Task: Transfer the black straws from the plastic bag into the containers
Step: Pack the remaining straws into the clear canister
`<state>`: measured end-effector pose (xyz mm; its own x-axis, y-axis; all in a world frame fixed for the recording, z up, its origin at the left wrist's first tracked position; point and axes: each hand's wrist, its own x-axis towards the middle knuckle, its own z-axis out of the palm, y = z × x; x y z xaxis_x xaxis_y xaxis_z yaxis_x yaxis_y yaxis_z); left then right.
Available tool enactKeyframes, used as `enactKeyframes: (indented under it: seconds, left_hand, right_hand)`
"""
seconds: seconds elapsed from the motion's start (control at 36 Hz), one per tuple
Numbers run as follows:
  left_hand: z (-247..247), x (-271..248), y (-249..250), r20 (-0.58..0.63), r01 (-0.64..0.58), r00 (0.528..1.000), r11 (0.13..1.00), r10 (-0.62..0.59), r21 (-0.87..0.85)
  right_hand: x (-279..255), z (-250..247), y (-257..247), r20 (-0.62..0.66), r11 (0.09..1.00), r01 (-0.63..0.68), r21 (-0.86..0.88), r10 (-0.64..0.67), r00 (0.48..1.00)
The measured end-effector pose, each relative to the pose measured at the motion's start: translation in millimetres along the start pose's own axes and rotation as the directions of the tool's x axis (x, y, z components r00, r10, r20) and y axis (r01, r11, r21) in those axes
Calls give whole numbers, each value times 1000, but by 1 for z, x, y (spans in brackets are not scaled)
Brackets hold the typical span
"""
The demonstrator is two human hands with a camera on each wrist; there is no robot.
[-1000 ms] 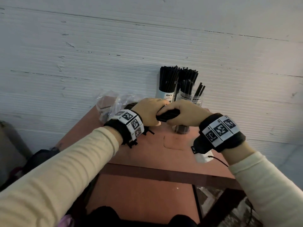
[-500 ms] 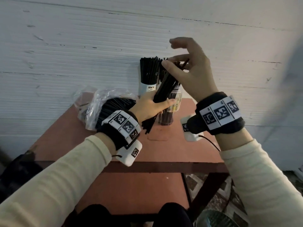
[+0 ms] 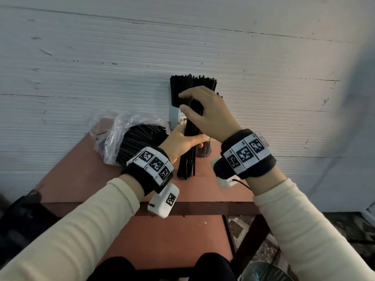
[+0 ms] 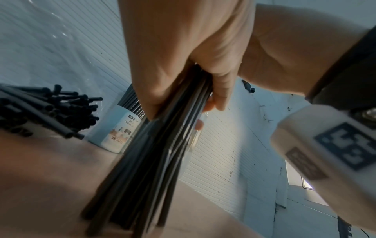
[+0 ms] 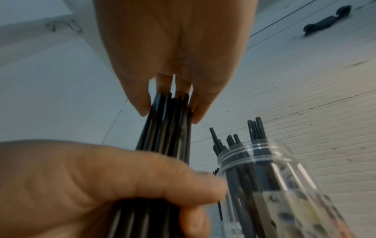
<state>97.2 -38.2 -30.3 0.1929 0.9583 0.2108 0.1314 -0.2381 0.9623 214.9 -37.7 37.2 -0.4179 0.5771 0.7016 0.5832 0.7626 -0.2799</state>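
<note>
My left hand [image 3: 188, 139] grips a bundle of black straws [image 3: 187, 159] around its middle. The bundle stands upright with its lower ends on the red table [image 3: 81, 179]. My right hand [image 3: 182, 101] pinches the bundle's upper ends [image 5: 171, 109] between thumb and fingers. A clear plastic bag [image 3: 119, 134] full of black straws [image 3: 142, 138] lies to the left. A white-labelled container [image 3: 175, 116] packed with straws stands at the wall. A clear jar [image 5: 264, 173] holding several straws stands right beside the bundle, mostly hidden behind my hands in the head view.
The table is small and pushed against a white ribbed wall [image 3: 81, 67]. Its front edge [image 3: 203, 207] lies just below my wrists. A dark bag [image 3: 22, 216] sits on the floor to the left. Patterned floor tiles [image 3: 243, 230] show at the lower right.
The bundle has gone from level, through tilted, to upright on the table. My right hand, which was raised above it, has come down onto its upper ends. The left hand's grip has held.
</note>
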Motion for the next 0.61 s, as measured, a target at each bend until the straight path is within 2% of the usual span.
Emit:
enactKeyframes:
  seconds: [0.06, 0.17, 0.25, 0.31, 0.39, 0.47, 0.53, 0.61]
  left_hand:
    - [-1, 0, -6, 8, 28, 1000, 999, -28, 34]
    - [-3, -1, -15, 115, 127, 984, 991, -132, 52]
    - [-3, -2, -18, 111, 155, 980, 985, -163, 79]
    - [-3, -3, -19, 84, 142, 985, 982, -152, 121]
    - [-6, -8, -14, 62, 90, 993, 986, -99, 141]
    - [-9, -19, 3, 172, 8, 984, 988, -35, 154]
    - [-11, -28, 18, 302, -47, 953, 981, -12, 187]
    - [-13, -32, 36, 461, -107, 887, 955, -33, 275]
  right_hand:
    - [-3, 4, 1, 39, 1000, -5, -11, 6, 999]
    - [-8, 4, 1, 36, 1000, -14, -6, 14, 999]
    - [-10, -1, -2, 60, 1000, -13, 15, 12, 998]
    - [-11, -7, -5, 63, 999, -18, 33, 16, 998]
    - [-14, -18, -7, -6, 995, -56, 78, 56, 998]
    - [-19, -30, -7, -4, 972, -158, 175, 161, 987]
    - [-23, -39, -10, 78, 963, -207, 170, 196, 977]
    - [-25, -45, -14, 340, 924, -262, 279, 160, 927]
